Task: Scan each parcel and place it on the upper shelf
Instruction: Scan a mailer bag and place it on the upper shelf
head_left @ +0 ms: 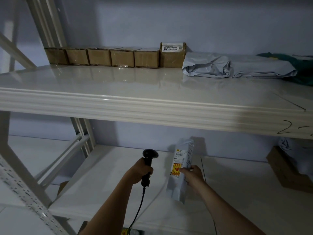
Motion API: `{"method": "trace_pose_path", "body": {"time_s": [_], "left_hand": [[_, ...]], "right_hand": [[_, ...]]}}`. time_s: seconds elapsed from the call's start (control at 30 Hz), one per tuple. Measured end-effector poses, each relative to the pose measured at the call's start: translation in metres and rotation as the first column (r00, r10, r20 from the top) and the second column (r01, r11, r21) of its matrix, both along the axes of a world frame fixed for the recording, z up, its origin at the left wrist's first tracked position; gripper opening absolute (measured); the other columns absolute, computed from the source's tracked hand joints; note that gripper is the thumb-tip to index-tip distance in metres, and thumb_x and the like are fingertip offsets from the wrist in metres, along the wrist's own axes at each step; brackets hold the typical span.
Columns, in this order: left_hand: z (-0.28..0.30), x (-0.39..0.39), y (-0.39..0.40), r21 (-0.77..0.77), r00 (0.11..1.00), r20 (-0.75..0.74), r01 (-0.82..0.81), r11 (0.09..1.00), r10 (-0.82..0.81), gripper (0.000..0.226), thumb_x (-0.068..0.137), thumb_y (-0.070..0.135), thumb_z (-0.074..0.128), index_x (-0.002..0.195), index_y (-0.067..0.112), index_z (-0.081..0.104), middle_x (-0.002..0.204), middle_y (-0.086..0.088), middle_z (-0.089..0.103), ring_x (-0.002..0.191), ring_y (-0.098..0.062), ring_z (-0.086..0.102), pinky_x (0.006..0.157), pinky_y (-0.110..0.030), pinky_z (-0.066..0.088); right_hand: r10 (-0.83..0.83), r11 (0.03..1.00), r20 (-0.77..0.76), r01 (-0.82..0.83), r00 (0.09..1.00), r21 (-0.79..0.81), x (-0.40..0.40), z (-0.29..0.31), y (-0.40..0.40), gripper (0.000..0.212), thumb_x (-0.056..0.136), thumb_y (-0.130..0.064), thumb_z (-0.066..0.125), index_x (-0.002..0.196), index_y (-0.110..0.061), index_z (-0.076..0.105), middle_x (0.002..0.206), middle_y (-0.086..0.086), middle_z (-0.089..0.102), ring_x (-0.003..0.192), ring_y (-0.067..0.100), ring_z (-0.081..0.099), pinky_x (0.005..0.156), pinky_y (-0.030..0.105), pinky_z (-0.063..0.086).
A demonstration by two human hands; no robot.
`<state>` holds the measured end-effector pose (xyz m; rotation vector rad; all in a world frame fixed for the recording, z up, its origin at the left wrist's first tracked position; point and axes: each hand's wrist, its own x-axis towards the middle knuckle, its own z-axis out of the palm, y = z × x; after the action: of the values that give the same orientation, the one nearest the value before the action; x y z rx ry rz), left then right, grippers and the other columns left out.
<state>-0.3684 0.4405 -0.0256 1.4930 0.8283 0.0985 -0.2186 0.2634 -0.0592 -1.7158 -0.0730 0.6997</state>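
The green parcel is cut by the right edge — parcel label print unreadable.

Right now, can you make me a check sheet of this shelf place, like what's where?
Surface: upper shelf, pale and glossy, front part bare; "2" handwritten on its front edge at right.
Job's things: grey parcel with printed label and orange sticker, held upright below the upper shelf; black scanner.
Clutter: six cardboard boxes in a row at the upper shelf's back; grey mailer bag and a green bag to their right; brown box on the lower shelf.
Grips: left hand grips the scanner; right hand holds the parcel.
Cables: scanner cord hangs down.
Surroundings: pale wall, metal uprights; dim light.
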Motion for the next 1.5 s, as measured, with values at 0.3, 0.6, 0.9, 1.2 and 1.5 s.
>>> {"method": "trace_pose_path", "body": {"time_s": [0.3,0.6,0.9,1.2,1.5], "left_hand": [[-0.065,-0.021,0.023,0.081,0.905,-0.194,-0.369,0.926,0.378,0.032,0.084,0.017,0.072,0.105,-0.007,0.068,0.085,-0.016,0.066,0.084,-0.032,0.066,0.074,-0.035,0.051],[-0.090,-0.031,0.025,0.187,0.896,-0.291,-0.290,0.939,0.335,0.038,0.087,0.021,0.071,0.122,0.010,0.067,0.111,-0.017,0.068,0.092,-0.029,0.063,0.077,-0.031,0.051],[-0.085,-0.039,0.022,0.277,0.878,-0.418,-0.119,0.953,0.231,0.035,0.087,0.019,0.066,0.115,0.000,0.061,0.115,-0.020,0.065,0.106,-0.034,0.062,0.092,-0.040,0.054],[-0.023,-0.019,-0.049,0.550,0.920,-0.209,-0.170,0.817,0.332,0.035,0.093,0.018,0.052,0.127,0.010,0.054,0.124,-0.019,0.054,0.112,-0.036,0.052,0.093,-0.037,0.045],[0.047,0.017,-0.221,0.052,0.984,0.177,0.005,0.999,-0.014,0.041,0.090,0.041,0.065,0.125,0.028,0.048,0.111,-0.004,0.067,0.092,-0.018,0.070,0.068,-0.030,0.061]], "right_hand": [[-0.026,0.997,-0.187,0.039,0.982,0.067,-0.009,-0.004,-0.004,0.030,0.090,-0.009,0.068,0.118,0.002,0.063,0.101,0.017,0.073,0.088,0.030,0.071,0.072,0.037,0.059],[0.036,0.996,-0.237,-0.016,0.971,0.084,-0.022,-0.010,-0.004,0.029,0.090,-0.007,0.067,0.117,0.004,0.065,0.104,0.018,0.075,0.097,0.034,0.072,0.092,0.048,0.057],[0.088,0.993,-0.210,-0.069,0.974,0.092,-0.036,0.002,-0.013,0.030,0.094,-0.011,0.063,0.122,-0.001,0.066,0.109,0.015,0.075,0.102,0.031,0.072,0.095,0.047,0.056],[0.028,0.994,-0.052,-0.022,0.998,0.108,-0.039,0.034,-0.040,0.034,0.092,-0.017,0.063,0.125,-0.011,0.057,0.106,0.016,0.073,0.092,0.033,0.072,0.081,0.047,0.060],[0.129,0.972,0.064,-0.139,0.990,0.189,-0.033,0.082,-0.160,0.036,0.093,-0.020,0.061,0.129,-0.017,0.060,0.110,0.015,0.073,0.096,0.033,0.073,0.084,0.048,0.060]]}}
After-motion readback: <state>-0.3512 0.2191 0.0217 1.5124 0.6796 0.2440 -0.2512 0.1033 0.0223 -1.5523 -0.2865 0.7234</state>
